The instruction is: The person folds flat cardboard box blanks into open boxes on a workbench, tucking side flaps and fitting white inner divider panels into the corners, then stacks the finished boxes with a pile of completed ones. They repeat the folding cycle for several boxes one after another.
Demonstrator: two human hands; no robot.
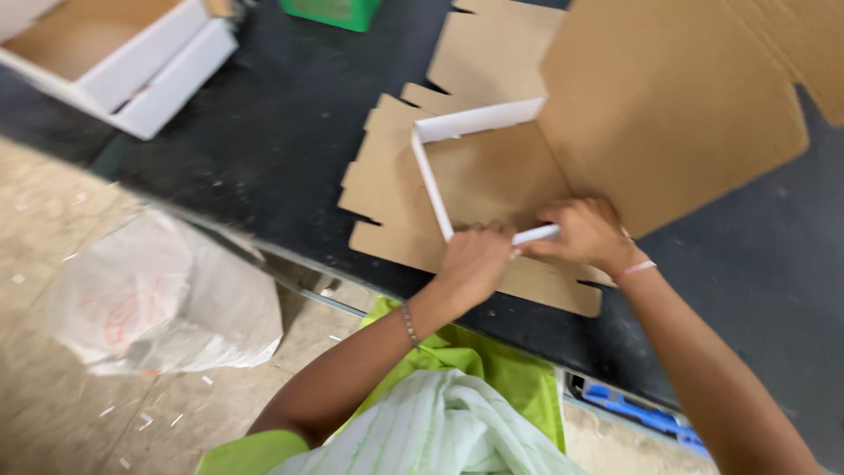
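A flat die-cut cardboard box blank (492, 167), brown inside with white outer faces, lies on the black table (264, 132). Its left and far side walls (431, 176) stand folded up, showing white edges. A large brown lid flap (668, 105) tilts upward at the right. My left hand (475, 259) presses on the near wall at the front left corner. My right hand (585, 233) grips the same near wall, whose white edge (536, 234) shows between both hands. Flat side tabs (387, 176) stick out at the left.
A finished white box with a brown inside (132, 62) stands at the table's far left. A green object (334, 10) sits at the top edge. A clear plastic bag (158, 299) lies on the beige floor, with paper scraps around. Blue items (633, 409) show under the table.
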